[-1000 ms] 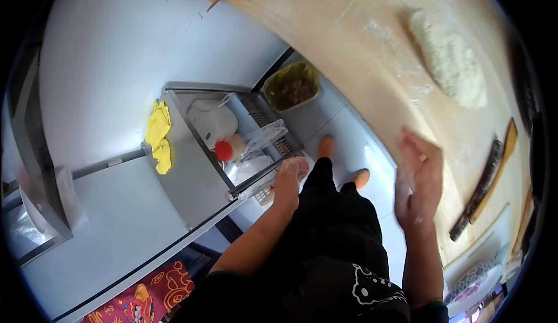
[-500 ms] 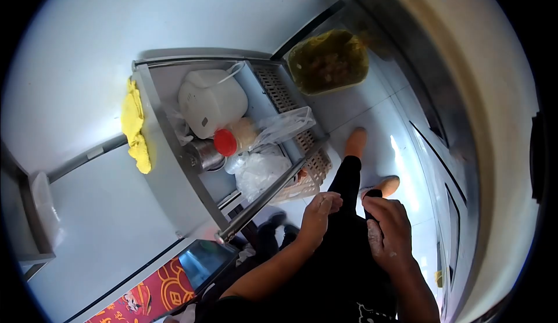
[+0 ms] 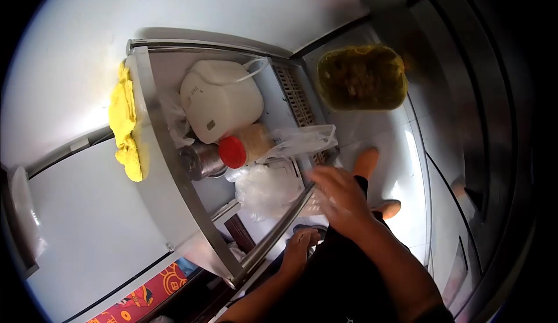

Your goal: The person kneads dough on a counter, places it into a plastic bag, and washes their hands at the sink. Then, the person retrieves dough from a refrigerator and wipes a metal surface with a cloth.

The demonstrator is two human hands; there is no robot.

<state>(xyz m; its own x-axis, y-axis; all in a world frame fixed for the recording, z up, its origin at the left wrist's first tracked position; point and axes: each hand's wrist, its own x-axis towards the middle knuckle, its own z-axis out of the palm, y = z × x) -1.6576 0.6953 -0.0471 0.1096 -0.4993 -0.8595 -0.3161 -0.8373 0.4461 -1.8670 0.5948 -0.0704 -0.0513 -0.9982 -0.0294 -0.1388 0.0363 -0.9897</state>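
Head: right hand (image 3: 343, 201) near metal rack (image 3: 268, 244); tiled floor (image 3: 390, 175)

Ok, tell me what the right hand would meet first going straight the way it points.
Probably the clear plastic bag beside the red-lidded jar. The right hand is blurred and depth is unclear, so the metal rail near its fingers might come first.

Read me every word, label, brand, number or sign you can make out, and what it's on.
No text is readable.
White container: small dark marks on its side, too small to read.
Red panel: gold patterns and marks, too small and partly cut off to read.
Dark clothing: a small white mark at the bottom edge, cut off.
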